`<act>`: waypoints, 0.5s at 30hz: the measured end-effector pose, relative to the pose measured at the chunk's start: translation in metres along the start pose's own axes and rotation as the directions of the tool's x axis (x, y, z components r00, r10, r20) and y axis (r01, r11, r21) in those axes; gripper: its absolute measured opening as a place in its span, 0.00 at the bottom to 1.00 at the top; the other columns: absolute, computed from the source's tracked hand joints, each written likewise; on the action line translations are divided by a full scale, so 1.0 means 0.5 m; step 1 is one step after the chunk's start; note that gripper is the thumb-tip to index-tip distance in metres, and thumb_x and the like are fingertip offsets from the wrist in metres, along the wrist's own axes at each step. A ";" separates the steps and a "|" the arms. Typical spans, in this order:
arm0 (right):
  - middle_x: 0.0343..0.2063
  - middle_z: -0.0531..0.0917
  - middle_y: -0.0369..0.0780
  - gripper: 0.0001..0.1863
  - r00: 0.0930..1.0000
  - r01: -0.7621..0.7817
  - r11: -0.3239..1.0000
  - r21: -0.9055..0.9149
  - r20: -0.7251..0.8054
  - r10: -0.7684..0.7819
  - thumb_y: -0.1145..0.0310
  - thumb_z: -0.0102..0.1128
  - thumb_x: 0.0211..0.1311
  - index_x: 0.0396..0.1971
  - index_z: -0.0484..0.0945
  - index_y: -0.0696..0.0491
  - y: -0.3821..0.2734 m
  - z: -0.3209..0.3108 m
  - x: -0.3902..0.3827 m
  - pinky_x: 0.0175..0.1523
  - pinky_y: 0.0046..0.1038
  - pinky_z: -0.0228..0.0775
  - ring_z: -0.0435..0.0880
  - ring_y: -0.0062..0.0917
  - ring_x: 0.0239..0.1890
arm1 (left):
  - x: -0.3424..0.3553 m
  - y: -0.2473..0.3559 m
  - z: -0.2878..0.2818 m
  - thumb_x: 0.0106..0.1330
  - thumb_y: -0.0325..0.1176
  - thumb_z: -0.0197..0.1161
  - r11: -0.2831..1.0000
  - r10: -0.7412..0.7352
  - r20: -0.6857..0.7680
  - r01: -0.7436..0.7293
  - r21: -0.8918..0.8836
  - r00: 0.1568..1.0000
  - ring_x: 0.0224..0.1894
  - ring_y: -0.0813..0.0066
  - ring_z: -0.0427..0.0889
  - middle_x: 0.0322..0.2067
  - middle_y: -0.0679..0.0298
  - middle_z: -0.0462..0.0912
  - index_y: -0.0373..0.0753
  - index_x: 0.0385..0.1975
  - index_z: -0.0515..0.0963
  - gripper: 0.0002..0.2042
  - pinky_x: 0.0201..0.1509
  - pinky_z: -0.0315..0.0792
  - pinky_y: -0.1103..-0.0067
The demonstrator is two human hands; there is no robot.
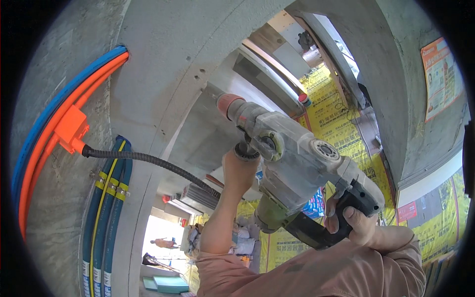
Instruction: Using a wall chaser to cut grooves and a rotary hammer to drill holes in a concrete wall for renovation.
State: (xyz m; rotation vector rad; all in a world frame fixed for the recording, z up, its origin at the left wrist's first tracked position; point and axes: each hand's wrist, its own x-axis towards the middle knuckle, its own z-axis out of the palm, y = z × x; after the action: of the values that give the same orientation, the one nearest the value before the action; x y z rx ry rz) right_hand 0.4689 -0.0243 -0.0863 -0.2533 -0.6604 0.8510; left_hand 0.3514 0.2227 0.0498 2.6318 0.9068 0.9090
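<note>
A large dusty grey rotary hammer (297, 153) spans the middle of the view, its faded red chuck collar (228, 105) tilted up and left toward the concrete beam (173, 69). Near its front, my left hand (240, 169) is closed around the side handle (246, 150). At the back, my right hand (357, 225) wraps the black rear grip (363, 203); whether a finger presses the trigger is hidden. A short grey bit seems to reach from the chuck to the beam's edge, but contact is hard to make out. Several small holes mark the concrete nearby.
Orange and blue conduits (74, 101) with an orange junction box (71, 129) run along the left wall. From the box, a black corrugated hose (158, 162) passes behind my left forearm. Blue pipes (105, 208) hang below. Yellow printed sheeting (329, 116) covers surfaces behind; a person (165, 243) appears far off.
</note>
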 end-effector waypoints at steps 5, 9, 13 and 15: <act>0.32 0.79 0.44 0.31 0.996 0.071 0.993 -0.099 0.069 -0.064 0.52 0.61 0.67 0.57 0.65 0.60 0.017 0.039 -0.015 0.30 0.26 0.74 0.80 0.24 0.24 | 0.003 -0.030 -0.006 0.54 0.31 0.69 0.998 -0.033 -0.012 0.033 -0.048 0.999 0.34 0.48 0.84 0.25 0.48 0.83 0.32 0.29 0.81 0.09 0.36 0.74 0.67; 0.31 0.79 0.43 0.28 0.995 0.102 0.983 -0.153 0.030 -0.099 0.53 0.58 0.68 0.55 0.65 0.60 0.050 0.069 -0.023 0.31 0.25 0.74 0.79 0.24 0.25 | 0.013 -0.060 -0.016 0.58 0.29 0.65 0.932 -0.087 0.090 0.113 -0.345 0.992 0.34 0.57 0.85 0.31 0.55 0.85 0.32 0.31 0.81 0.06 0.40 0.75 0.71; 0.28 0.76 0.43 0.22 0.992 0.124 0.951 -0.282 0.039 -0.118 0.54 0.58 0.68 0.48 0.66 0.56 0.078 0.118 -0.041 0.28 0.28 0.75 0.78 0.25 0.22 | 0.001 -0.078 -0.035 0.62 0.24 0.60 0.899 0.175 0.106 -0.115 -0.423 0.979 0.37 0.74 0.82 0.38 0.60 0.84 0.32 0.35 0.80 0.05 0.43 0.74 0.77; 0.30 0.75 0.42 0.20 0.992 0.100 0.934 -0.344 0.104 -0.068 0.56 0.56 0.70 0.49 0.64 0.54 0.087 0.136 -0.057 0.30 0.29 0.75 0.78 0.25 0.22 | 0.008 -0.090 -0.037 0.61 0.23 0.60 0.578 0.019 0.252 0.195 -0.792 0.968 0.38 0.76 0.81 0.38 0.59 0.84 0.32 0.38 0.79 0.07 0.43 0.73 0.78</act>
State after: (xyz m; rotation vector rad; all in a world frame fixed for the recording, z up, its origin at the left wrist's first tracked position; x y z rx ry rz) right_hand 0.3858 -0.0214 -0.0658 -0.5054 -0.9021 0.6620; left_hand 0.3206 0.2607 0.0492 1.7947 0.3841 0.7148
